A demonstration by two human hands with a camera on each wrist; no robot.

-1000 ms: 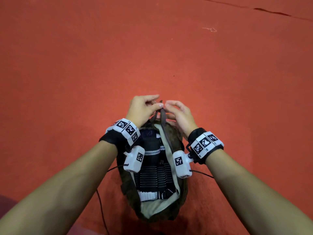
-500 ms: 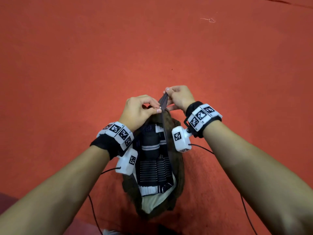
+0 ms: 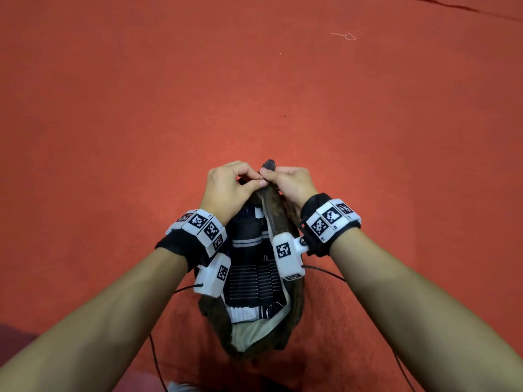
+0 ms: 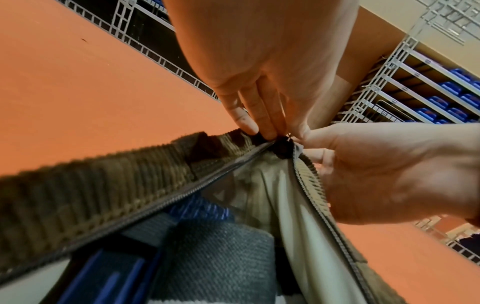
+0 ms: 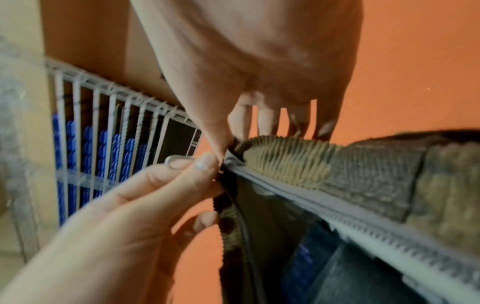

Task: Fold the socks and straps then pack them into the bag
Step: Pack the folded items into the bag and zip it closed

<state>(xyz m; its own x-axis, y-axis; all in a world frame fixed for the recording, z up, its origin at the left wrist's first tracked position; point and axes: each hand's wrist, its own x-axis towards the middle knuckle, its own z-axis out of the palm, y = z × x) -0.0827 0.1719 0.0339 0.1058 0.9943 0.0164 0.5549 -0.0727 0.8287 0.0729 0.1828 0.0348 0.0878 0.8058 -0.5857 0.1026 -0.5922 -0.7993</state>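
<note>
A brown corduroy bag lies on the red floor with its zipper open along its length. Folded dark striped socks and straps fill the inside, seen blue and grey in the left wrist view. Both hands meet at the bag's far end. My left hand pinches the metal zipper pull between thumb and forefinger. My right hand grips the corduroy end of the bag beside the slider, with its fingers curled over the edge.
Red floor spreads all around the bag. A bit of white thread lies far ahead to the right, near a dark crack. White wire shelving with blue items stands beyond the floor's edge. Thin cables trail from the wrist cameras.
My right hand has come back from the stretched-out bag end to sit right beside the left. The left hand keeps its pinch. The bag stays open.
</note>
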